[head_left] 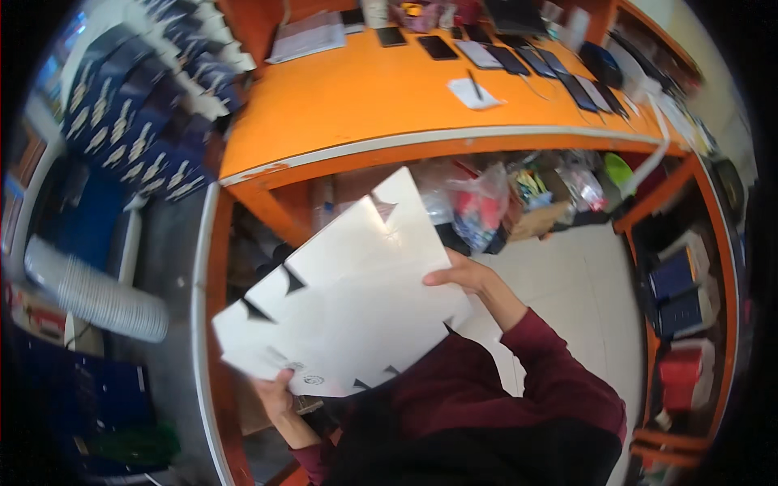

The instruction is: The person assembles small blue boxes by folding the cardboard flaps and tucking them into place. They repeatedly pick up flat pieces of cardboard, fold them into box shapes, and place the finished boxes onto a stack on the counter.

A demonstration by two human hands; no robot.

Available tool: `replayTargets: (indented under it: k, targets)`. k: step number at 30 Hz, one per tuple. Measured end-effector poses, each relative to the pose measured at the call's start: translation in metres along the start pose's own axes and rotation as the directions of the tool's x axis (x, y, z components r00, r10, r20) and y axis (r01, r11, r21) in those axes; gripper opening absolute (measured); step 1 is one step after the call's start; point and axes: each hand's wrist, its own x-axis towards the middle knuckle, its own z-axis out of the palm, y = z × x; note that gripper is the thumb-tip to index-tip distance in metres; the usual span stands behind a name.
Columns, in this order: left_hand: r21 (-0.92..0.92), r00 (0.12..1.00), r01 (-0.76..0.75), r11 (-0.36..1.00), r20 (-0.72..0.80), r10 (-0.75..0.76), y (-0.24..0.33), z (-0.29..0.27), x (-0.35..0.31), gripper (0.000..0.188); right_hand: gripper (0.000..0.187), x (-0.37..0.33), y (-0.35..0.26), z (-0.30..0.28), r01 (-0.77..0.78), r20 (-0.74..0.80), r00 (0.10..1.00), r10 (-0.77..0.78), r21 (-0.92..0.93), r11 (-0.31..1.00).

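A large white card sheet with dark triangular notches along its edges hangs tilted in front of my body. It looks glossy, and a doubled edge at its left suggests more than one layer; how many I cannot tell. Small dark printed marks show near its lower left corner. My left hand grips that lower left edge, thumb on top. At the opposite, right edge my right hand pinches the card, its thumb on the upper face and the other fingers hidden beneath.
Ahead stands an orange table with several phones and a pen on paper. Plastic bags and a cardboard box sit below it. Stacked dark blue pieces and a ribbed white stack lie left; orange shelves stand right.
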Motion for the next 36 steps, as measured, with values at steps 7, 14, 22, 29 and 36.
replayTargets:
  k: [7,14,22,29,36]
  targets:
    - [-0.009,0.989,0.108,0.994,0.102,-0.107,0.013,0.034,-0.007,0.07,0.026,0.013,-0.011,0.027,0.343,-0.031,0.891,-0.452,-0.607,0.717]
    - [-0.142,0.916,0.178,0.974,0.385,-0.112,-0.009,0.064,-0.028,0.063,0.039,0.036,0.036,0.049,0.439,-0.131,0.708,-0.694,-0.688,0.578]
    - [0.272,0.996,0.051,0.961,-0.083,-0.03,0.011,0.082,-0.011,0.027,0.048,0.01,0.03,0.069,0.296,-0.082,0.807,-0.585,-0.802,0.52]
    - [0.435,0.997,-0.071,0.898,0.039,0.061,0.02,0.126,-0.041,0.015,0.072,-0.047,0.05,0.132,0.474,0.271,0.823,-0.499,-0.812,0.341]
    - [0.58,0.978,0.198,0.79,-0.174,-0.118,0.045,0.057,0.004,0.038,0.024,-0.036,0.02,0.062,0.209,-0.129,0.915,-0.383,-0.662,0.72]
